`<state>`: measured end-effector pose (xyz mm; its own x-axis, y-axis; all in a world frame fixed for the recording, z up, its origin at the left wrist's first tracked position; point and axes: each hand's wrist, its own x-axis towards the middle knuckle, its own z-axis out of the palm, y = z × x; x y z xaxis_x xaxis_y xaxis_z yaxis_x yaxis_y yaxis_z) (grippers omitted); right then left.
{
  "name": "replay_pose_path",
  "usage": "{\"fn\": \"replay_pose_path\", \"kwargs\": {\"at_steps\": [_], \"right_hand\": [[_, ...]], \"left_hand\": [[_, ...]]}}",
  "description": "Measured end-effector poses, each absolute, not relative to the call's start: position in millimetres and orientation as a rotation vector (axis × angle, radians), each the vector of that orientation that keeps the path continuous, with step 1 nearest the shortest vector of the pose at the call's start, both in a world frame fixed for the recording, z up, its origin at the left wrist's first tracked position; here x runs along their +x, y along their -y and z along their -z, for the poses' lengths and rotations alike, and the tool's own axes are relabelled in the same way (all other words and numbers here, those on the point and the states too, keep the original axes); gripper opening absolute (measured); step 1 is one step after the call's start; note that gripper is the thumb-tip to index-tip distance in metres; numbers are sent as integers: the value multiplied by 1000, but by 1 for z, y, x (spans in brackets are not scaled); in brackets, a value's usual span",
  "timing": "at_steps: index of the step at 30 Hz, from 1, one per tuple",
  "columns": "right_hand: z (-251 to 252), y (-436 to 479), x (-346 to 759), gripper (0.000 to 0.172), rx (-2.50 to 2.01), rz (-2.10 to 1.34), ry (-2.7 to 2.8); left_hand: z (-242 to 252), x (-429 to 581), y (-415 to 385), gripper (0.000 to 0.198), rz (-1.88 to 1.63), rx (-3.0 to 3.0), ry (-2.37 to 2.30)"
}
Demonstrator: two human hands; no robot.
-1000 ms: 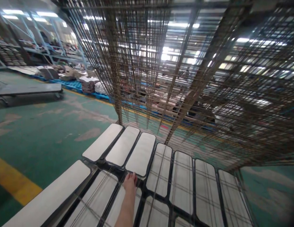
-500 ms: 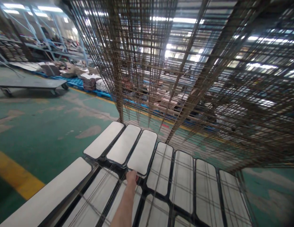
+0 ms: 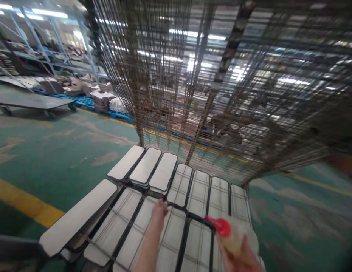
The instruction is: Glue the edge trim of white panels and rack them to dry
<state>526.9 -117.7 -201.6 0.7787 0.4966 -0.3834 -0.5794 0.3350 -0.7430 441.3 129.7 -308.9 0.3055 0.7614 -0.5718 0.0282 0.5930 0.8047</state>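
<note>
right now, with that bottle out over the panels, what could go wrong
The bottle in the right hand has its red nozzle out over the pale panels; if it holds liquid, a squeeze might drip onto them. The wire grids rise above the panels; if they aren't secured, which I can't tell, they could drop onto the hands. The left hand is close to the gap between panel rows, so it might get pinched if one shifts.

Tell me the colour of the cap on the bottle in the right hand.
The cap is bright red, seen best in the head view.
</note>
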Motion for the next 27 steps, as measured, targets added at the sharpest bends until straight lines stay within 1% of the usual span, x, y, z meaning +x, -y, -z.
{"fn": "replay_pose_path", "kwargs": {"at_steps": [2,6,8,11,14,16,17,18,21,23,27], "right_hand": [[180,116,504,36,-808,-750,-251],[132,108,450,37,-548,-868,-407],[111,111,423,38,-510,-952,-398],[88,122,385,43,-478,-1071,-363],[69,136,349,43,-477,-1204,-321],[57,144,325,43,-472,-1298,-276],[51,147,313,45,-467,-1340,-260],[46,148,302,47,-460,-1374,-250],[37,150,272,49,-451,-1441,-244],[38,149,254,46,-449,-1501,-209],[49,144,222,36,-390,-1635,-79]], "left_hand": [[274,408,-96,40,-615,792,-1070],[221,334,-18,70,-821,845,-841],[204,303,19,77,-913,940,-735],[178,265,58,86,-978,1148,-638],[143,234,76,102,-1026,1317,-617],[117,214,80,109,-1055,1407,-623],[105,203,81,108,-1050,1455,-616],[94,193,82,103,-1031,1509,-608],[68,159,85,77,-1001,1670,-618],[58,135,88,65,-1048,1740,-664],[47,90,97,63,-1122,1739,-783]]}}
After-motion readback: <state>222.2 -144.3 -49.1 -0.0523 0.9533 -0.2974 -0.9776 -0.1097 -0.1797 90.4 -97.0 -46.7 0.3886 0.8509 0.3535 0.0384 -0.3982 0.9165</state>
